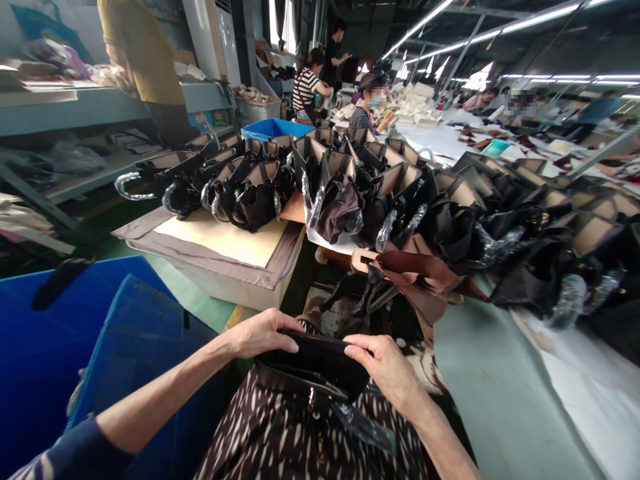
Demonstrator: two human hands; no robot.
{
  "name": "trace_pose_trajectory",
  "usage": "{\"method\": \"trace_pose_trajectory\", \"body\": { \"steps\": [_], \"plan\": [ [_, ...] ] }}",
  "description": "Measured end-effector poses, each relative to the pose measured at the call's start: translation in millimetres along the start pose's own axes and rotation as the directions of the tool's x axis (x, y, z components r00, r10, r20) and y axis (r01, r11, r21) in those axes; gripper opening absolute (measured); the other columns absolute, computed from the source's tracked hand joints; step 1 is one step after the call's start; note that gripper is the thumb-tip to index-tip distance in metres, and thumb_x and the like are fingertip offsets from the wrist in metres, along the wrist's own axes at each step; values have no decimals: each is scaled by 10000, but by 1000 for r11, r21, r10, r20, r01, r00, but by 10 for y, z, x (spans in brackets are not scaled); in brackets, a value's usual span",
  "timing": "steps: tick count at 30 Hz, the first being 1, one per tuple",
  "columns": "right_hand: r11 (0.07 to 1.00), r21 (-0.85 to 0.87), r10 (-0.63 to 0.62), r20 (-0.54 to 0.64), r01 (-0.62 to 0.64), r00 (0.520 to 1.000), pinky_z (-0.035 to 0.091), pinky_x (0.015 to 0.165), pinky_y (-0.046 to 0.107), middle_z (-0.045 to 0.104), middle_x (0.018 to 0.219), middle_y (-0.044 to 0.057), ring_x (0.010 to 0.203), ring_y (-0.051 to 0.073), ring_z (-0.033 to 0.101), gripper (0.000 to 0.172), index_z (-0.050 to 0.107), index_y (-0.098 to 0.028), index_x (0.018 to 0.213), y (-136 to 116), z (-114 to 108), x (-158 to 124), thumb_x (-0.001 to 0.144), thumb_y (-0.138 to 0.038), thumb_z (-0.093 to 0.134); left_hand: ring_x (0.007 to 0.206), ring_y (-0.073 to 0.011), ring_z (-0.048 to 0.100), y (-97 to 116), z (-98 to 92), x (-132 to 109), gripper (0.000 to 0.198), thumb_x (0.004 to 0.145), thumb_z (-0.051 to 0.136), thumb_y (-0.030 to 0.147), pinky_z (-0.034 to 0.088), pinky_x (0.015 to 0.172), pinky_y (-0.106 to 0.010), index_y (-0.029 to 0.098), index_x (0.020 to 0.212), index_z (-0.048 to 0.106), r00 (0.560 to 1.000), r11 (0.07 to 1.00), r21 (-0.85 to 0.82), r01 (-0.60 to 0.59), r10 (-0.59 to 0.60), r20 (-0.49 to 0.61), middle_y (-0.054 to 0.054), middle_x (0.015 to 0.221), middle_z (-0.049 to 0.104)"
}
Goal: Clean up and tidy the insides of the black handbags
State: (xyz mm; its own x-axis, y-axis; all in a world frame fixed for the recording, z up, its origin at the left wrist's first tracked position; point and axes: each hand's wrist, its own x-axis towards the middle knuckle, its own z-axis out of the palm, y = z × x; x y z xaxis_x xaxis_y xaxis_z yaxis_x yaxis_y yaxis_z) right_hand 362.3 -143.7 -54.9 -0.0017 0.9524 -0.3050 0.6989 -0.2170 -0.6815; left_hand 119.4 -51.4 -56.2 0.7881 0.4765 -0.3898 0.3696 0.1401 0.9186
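One black bag at 6 o'clock, over patterned cloth. Two hands pinch its top edge: left hand at its 10, right hand at its 2. One brown piece, between 3 and 4. One blue tub, 11. Other black bags, 10 through 4, too crowded to count.

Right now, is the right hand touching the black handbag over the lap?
Touching: the head view shows the right hand gripping the black handbag by its rim.

- The head camera is looking from above the wearer's lap.
- It is facing forward and downward.
- It is viewing the left hand and right hand from nearby.
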Motion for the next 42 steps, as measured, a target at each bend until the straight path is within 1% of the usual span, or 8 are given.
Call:
{"method": "trace_pose_trajectory", "body": {
  "steps": [8, 17, 21, 25, 29, 36, 40, 42],
  "plan": [
    [951, -290, -146, -105, 111, 984, 414, 720, 279, 702, 898, 14, 807, 192, 614, 299, 667, -260, 931, -66, 69, 4, 864, -377, 400, 601, -99, 457, -3, 0, -26, 279, 725, 546, 305, 338, 550, -166, 128, 901, 671, 1000, 1000, 21, -2, 2, -18, 29, 655, 564],
    [816, -543, -269, -51, 200, 962, 351, 636, 262, 693, 772, -17, 727, 166, 611, 253, 638, -264, 798, -203, 60, 43, 881, -312, 403, 569, -97, 432, -1, 83, 10, 265, 735, 515, 303, 319, 516, -177, 109, 822, 674, 996, 999, 31, -23, 25, -82, 21, 619, 540],
    [791, -549, -323, -3, 269, 946, 327, 587, 249, 681, 710, -32, 680, 143, 613, 232, 615, -248, 723, -318, 137, 93, 870, -272, 437, 565, -91, 409, 49, 140, 36, 232, 718, 524, 300, 307, 505, -171, 118, 740, 666, 993, 995, 84, -51, 60, -103, 34, 587, 500],
    [796, -542, -331, -19, 269, 943, 318, 570, 243, 687, 724, -31, 683, 139, 629, 216, 610, -245, 734, -386, 239, 160, 872, -268, 445, 594, -99, 427, 59, 156, 51, 253, 724, 514, 311, 328, 532, -171, 121, 785, 670, 993, 997, 64, -45, 52, -111, 32, 616, 527],
    [793, -532, -331, 33, 297, 943, 319, 574, 239, 693, 719, -19, 709, 146, 645, 215, 604, -240, 733, -464, 313, 213, 874, -280, 447, 614, -99, 422, 18, 158, 78, 267, 725, 522, 325, 320, 539, -167, 119, 786, 681, 985, 984, 164, -65, 89, -146, 36, 624, 526],
    [746, -624, -283, 18, 231, 959, 304, 537, 251, 699, 708, 13, 691, 165, 652, 169, 606, -250, 801, -598, 302, 233, 868, -282, 453, 641, -118, 495, 59, 84, 60, 350, 596, 563, 180, 343, 532, -179, 141, 939, 626, 988, 979, 201, -12, 43, -151, 29, 741, 606],
    [682, -720, -237, -48, 131, 970, 281, 514, 276, 680, 651, 26, 648, 186, 649, 234, 590, -238, 752, -723, 65, 214, 886, -277, 402, 645, -140, 515, 253, 43, 20, 384, 539, 555, 150, 338, 507, -192, 161, 919, 612, 958, 931, 355, 88, 18, -285, 12, 732, 612],
    [629, -773, -213, -77, 77, 974, 268, 503, 290, 673, 642, 46, 636, 210, 647, 233, 592, -226, 773, -798, -94, 196, 885, -261, 391, 638, -143, 518, 335, 43, 70, 353, 539, 530, 143, 338, 503, -195, 160, 881, 617, 948, 928, 364, 78, 45, -316, 9, 712, 609]
  ]
}}
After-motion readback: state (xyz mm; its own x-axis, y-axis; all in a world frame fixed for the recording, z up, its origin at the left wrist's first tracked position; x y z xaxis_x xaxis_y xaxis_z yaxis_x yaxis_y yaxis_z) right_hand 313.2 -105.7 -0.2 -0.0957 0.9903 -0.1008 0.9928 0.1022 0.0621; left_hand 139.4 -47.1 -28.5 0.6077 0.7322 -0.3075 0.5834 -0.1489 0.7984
